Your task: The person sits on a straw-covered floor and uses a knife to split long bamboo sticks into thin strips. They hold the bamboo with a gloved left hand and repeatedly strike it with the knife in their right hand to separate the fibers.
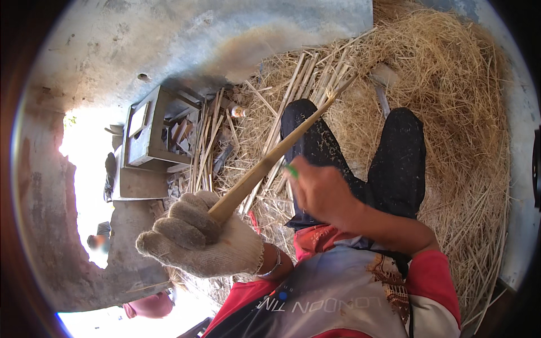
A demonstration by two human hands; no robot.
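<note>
My left hand [197,234], in a dirty knitted work glove, is closed around the thick end of a long bamboo strip [265,165]. The strip slants up and away to the right, over my left thigh, and its far tip is frayed and split. Beside the strip's middle is my bare right hand [321,188], slightly blurred, with its fingers closed. A small green thing [291,171] sticks out of its fist on the side toward the strip. The rest of that object is hidden, and I cannot tell its kind or whether it touches the strip.
Pale shavings and straw [445,73] cover the floor around my legs. Several bamboo strips [298,79] lie beyond my left knee. To the left stands a wooden cabinet [149,135] with scraps inside. A flat blade-like piece [383,101] lies between my knees. Another person [100,239] shows through the wall opening.
</note>
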